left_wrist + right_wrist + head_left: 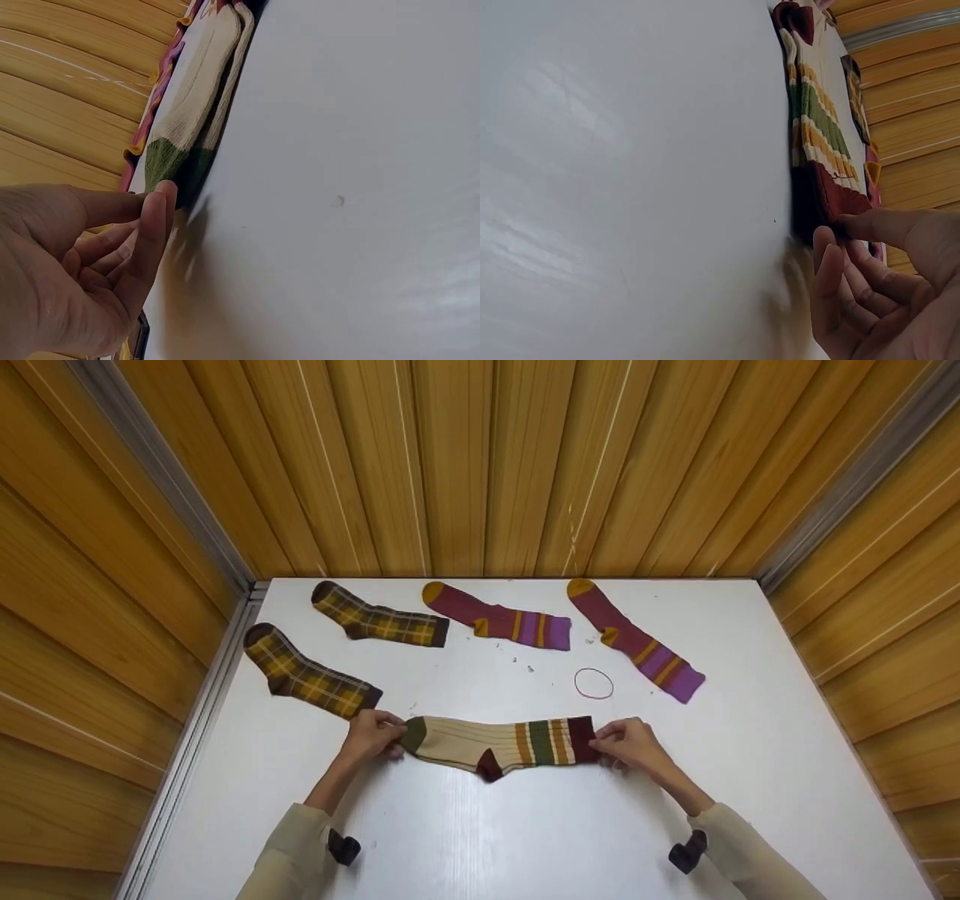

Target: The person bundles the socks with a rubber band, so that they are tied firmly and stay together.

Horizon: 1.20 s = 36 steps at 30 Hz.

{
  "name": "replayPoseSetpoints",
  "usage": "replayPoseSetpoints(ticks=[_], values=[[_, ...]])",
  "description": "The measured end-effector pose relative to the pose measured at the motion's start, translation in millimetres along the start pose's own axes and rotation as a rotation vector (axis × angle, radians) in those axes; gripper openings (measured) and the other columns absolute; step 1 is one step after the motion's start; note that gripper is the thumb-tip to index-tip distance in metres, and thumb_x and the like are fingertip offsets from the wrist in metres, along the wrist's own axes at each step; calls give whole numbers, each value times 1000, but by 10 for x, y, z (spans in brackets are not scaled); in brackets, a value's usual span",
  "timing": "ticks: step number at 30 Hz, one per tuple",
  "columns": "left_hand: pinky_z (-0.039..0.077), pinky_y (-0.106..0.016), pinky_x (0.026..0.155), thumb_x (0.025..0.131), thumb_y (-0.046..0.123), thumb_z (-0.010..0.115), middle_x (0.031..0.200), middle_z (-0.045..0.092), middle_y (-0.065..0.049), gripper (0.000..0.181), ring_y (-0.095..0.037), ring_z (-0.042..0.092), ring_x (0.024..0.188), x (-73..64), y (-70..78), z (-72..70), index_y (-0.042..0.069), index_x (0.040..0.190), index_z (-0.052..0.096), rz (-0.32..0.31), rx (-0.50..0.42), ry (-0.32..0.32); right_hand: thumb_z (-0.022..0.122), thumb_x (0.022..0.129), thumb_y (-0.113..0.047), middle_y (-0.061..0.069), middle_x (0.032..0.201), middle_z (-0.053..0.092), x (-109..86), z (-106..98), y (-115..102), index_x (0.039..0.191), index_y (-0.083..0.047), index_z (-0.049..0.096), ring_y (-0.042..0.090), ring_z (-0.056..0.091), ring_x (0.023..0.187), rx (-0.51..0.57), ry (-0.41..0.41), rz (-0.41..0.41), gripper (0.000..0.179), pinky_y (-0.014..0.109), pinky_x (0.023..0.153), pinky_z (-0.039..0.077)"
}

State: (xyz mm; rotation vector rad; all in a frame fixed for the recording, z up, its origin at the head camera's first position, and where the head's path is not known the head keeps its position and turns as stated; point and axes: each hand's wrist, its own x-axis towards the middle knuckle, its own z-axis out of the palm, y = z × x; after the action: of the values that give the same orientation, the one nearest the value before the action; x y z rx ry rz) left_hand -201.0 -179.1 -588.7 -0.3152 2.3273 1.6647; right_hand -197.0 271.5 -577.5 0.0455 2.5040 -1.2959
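Observation:
A cream sock [457, 740] with a green toe, maroon heel, striped leg and maroon cuff is stretched flat across the front of the table, toe to the left. A second matching sock [217, 124] lies directly beneath it, its edge showing in the wrist views. My left hand [373, 733] pinches the green toe [163, 161] between thumb and finger. At the other end, my right hand [630, 741] pinches the maroon cuff [838, 193]. The upper sock's toe and cuff are slightly lifted off the lower one.
Two brown-and-yellow plaid socks [315, 679] lie at the left, one close to my left hand. Two maroon-and-purple socks [517, 622] lie along the back. A thin red ring [594, 683] and small bits of lint [530, 669] lie between. Wood-panelled walls [480, 472] enclose the white table [787, 780].

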Motion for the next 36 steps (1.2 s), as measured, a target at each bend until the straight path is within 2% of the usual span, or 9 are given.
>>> replayPoseSetpoints(ticks=[5, 9, 14, 20, 25, 28, 30, 32, 36], values=[[54, -23, 50, 93, -1, 67, 72, 71, -15, 11, -13, 64, 53, 7, -40, -25, -10, 98, 73, 31, 17, -4, 76, 91, -14, 12, 74, 74, 7, 24, 39, 97, 5, 73, 14, 66, 59, -2, -28, -27, 21, 27, 51, 54], [53, -24, 52, 93, 0, 67, 75, 71, -16, 10, -16, 65, 57, 18, -59, -147, -6, 94, 74, 61, 66, 53, 75, 92, -13, 14, 76, 74, 34, 34, 56, 101, 5, 74, 16, 66, 60, -5, -10, -72, 20, 27, 50, 54], [54, -26, 56, 94, 4, 68, 83, 72, -18, 13, -18, 66, 64, 117, -60, -447, -5, 100, 74, 80, 102, 174, 73, 93, -12, 17, 79, 74, 94, -16, -15, 101, 4, 74, 17, 67, 60, -4, 43, -104, 18, 27, 49, 53], [53, -20, 59, 95, 5, 67, 98, 73, -23, 19, -25, 68, 75, 253, -97, -860, -5, 110, 74, 127, 169, 310, 71, 95, -11, 22, 85, 74, 227, -20, -175, 104, 5, 73, 20, 69, 63, 5, 8, -167, 18, 31, 54, 57], [49, -14, 59, 94, 5, 67, 103, 72, -26, 24, -14, 66, 73, 344, -111, -1184, -6, 115, 72, 153, 211, 398, 70, 96, -11, 21, 88, 75, 400, 107, -402, 109, 7, 72, 19, 70, 66, 10, -43, -221, 23, 31, 56, 58], [46, -13, 59, 94, 8, 67, 105, 73, -25, 30, -2, 60, 67, 385, -114, -1362, -5, 120, 70, 134, 245, 446, 69, 96, -11, 23, 89, 75, 520, 235, -579, 112, 8, 71, 24, 72, 69, 25, -82, -241, 25, 31, 59, 60], [46, -13, 59, 95, 10, 66, 108, 71, -25, 35, 1, 57, 65, 408, -120, -1471, -5, 126, 66, 93, 233, 454, 69, 96, -10, 26, 90, 74, 601, 341, -709, 113, 10, 70, 27, 74, 70, 50, -115, -251, 26, 33, 60, 61], [47, -14, 57, 95, 12, 64, 113, 68, -25, 39, -1, 58, 66, 435, -149, -1568, -4, 131, 63, 42, 216, 460, 68, 95, -9, 29, 91, 73, 680, 473, -837, 114, 11, 69, 24, 73, 69, 83, -152, -246, 27, 31, 60, 60], [51, -20, 56, 96, 12, 62, 105, 67, -13, 42, -8, 62, 66, 484, -233, -1703, -4, 135, 59, -45, 159, 453, 68, 95, -8, 31, 92, 72, 810, 823, -1061, 116, 11, 69, 21, 72, 66, 122, -210, -230, 28, 30, 57, 59]])
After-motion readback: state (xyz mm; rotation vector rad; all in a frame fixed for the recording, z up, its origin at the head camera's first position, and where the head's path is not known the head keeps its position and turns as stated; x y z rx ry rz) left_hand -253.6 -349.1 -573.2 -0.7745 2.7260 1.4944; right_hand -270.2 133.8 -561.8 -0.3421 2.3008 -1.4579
